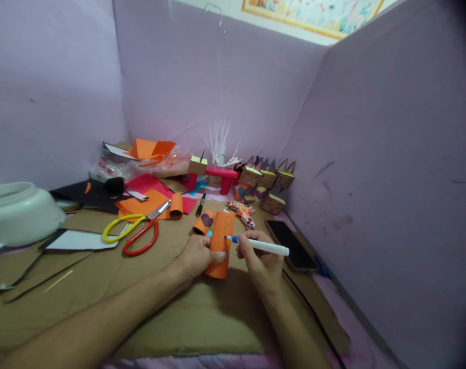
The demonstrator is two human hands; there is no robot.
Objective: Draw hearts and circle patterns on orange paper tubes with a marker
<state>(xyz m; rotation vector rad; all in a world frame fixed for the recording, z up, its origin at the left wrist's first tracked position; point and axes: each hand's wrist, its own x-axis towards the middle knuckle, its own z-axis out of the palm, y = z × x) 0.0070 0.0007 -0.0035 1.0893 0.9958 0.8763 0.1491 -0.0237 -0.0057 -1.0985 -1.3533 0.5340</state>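
In my left hand is an orange paper tube, gripped near its lower end with the thumb across its front. A faint drawn outline shows on the tube's upper right side. My right hand pinches a white marker with a blue collar, its tip at the tube's surface. Just behind the tube lies a short orange paper roll with a dark heart on it. A patterned paper piece sits beyond my right hand.
Scissors with yellow and red handles lie left on the cardboard. A phone and a black cable are at right. Small boxes with pointed ears line the back right. A white pot stands far left.
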